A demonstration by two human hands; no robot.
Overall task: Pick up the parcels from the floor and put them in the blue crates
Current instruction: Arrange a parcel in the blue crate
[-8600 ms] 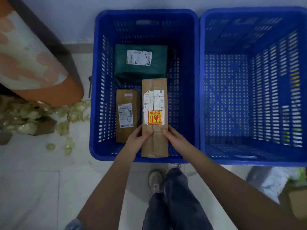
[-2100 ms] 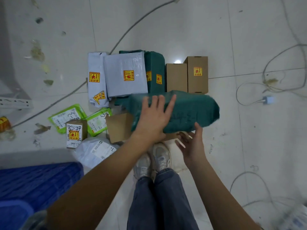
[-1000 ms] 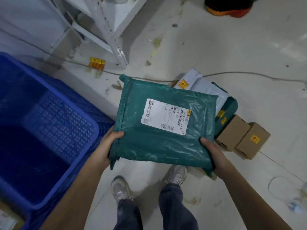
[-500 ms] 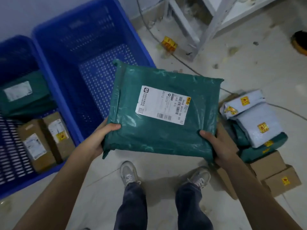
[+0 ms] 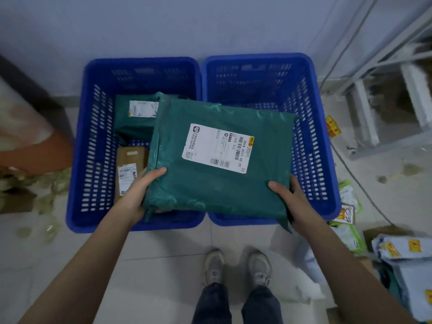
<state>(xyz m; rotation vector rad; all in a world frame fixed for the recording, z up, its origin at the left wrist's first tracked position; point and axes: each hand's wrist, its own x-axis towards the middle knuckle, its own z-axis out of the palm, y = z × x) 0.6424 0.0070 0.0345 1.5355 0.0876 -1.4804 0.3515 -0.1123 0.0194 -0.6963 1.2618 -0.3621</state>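
A large green plastic parcel (image 5: 210,188) with a white shipping label hangs flat above the gap between two blue crates. My left hand (image 5: 138,192) grips its near left corner and my right hand (image 5: 292,202) grips its near right corner, thumbs on top. The left blue crate (image 5: 93,141) holds another green parcel (image 5: 133,127) at the back and a brown cardboard box (image 5: 128,167) in front, both partly hidden by the held parcel. Only bare mesh shows in the right blue crate (image 5: 313,141); the parcel hides most of its floor.
Both crates stand against a pale wall. More parcels lie on the floor at the right: green-edged bags (image 5: 350,211) and grey bags with yellow stickers (image 5: 406,258). A white metal rack (image 5: 385,101) and a cable are at the upper right. An orange-patterned object (image 5: 28,136) sits left. My shoes (image 5: 236,267) stand on tiles.
I have turned from the parcel pile to face the crates, carrying the green parcel in both hands. It now hangs over the two crates instead of beside them.
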